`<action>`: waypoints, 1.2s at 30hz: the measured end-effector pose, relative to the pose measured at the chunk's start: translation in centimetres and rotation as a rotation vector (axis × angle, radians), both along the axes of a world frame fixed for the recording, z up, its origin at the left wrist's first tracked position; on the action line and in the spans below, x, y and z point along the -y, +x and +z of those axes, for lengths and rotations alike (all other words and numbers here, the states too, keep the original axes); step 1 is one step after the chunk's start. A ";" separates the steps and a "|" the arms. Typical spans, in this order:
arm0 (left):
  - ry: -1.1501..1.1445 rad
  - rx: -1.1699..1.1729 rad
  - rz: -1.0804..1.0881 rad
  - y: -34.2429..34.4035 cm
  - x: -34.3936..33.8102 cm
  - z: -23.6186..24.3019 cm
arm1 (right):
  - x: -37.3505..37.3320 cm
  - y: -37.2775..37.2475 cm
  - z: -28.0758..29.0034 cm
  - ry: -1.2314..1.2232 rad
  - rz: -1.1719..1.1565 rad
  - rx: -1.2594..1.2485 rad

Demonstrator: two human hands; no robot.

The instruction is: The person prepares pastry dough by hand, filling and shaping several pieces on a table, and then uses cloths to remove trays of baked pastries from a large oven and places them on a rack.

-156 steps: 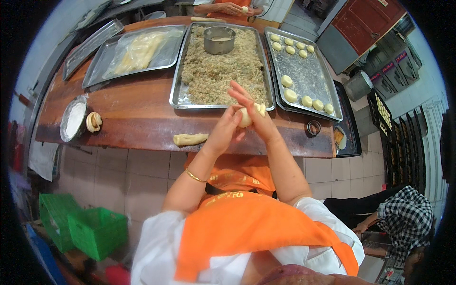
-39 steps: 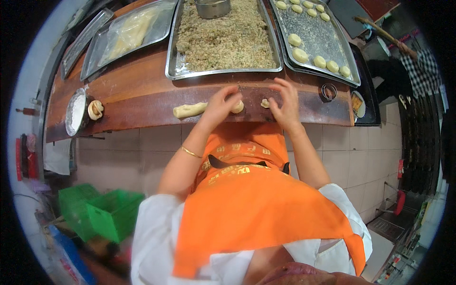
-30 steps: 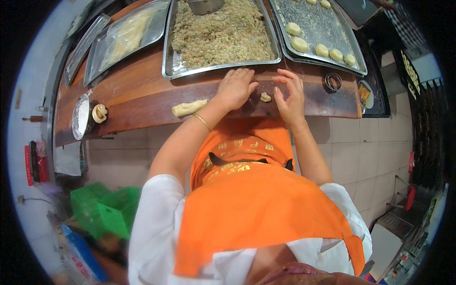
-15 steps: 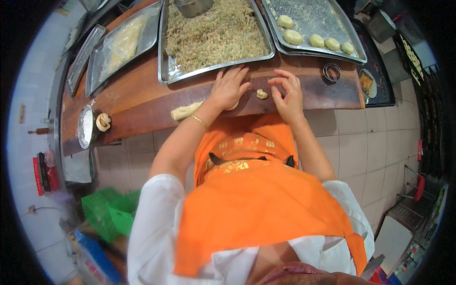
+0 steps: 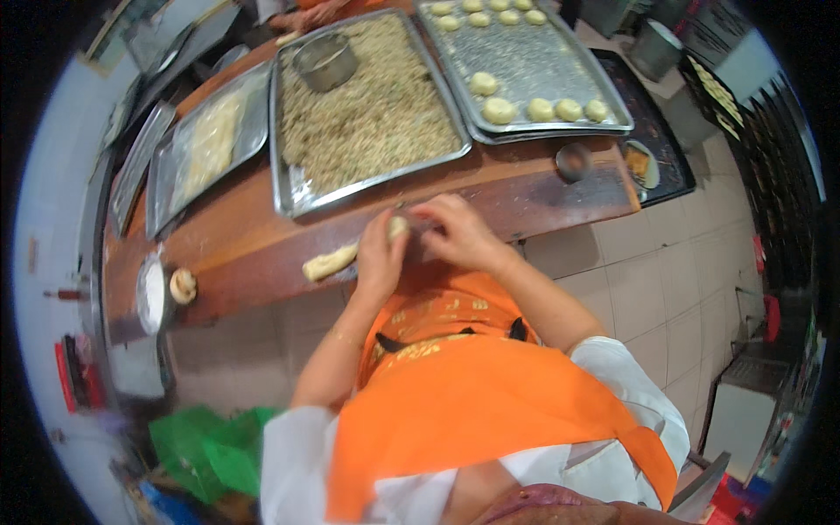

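My left hand (image 5: 379,254) is curled round a pale dough piece (image 5: 398,227) low over the wooden table's near edge. My right hand (image 5: 457,232) is bent in beside it, fingertips close to the dough; what they hold is blurred and unclear. A short dough log (image 5: 329,261) lies just left of my left hand. Beyond both hands sits a steel tray of crumbly mixture (image 5: 366,122) with a metal ring (image 5: 325,63) on it. At the right, a tray (image 5: 521,66) carries several pale dough rounds, and a small round metal cutter (image 5: 573,163) stands below it.
At left are a flour bowl (image 5: 154,297), a coiled pastry (image 5: 183,284) and a tray with bagged dough (image 5: 206,149). A co-worker's hands (image 5: 311,19) show at the top. A black tray (image 5: 661,166), a rack (image 5: 774,192) and green crates (image 5: 201,451) surround the table.
Since half a second ago, my left hand has gone from lying flat to curled round dough, my right hand has moved leftward to meet it, and the view has shifted.
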State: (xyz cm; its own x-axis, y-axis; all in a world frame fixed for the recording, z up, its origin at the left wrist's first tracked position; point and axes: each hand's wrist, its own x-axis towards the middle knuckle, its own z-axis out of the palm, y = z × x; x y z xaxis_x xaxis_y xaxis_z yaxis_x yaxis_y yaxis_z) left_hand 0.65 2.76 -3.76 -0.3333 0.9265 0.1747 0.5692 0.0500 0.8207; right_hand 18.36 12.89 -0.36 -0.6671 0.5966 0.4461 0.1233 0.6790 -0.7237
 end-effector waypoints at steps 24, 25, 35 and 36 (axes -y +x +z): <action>0.100 0.658 0.238 -3.1 4.8 3.0 | -29.4 5.6 1.3 0.119 -0.727 0.371; 0.085 0.562 0.265 -3.6 5.4 2.9 | -29.2 5.3 1.1 0.111 -0.742 0.363; -0.079 -0.549 0.202 -7.5 9.1 2.2 | -16.4 2.3 0.9 -0.321 -0.332 -0.351; -0.091 -0.560 0.205 -7.8 9.1 2.4 | -13.1 1.4 1.5 -0.276 -0.308 -0.235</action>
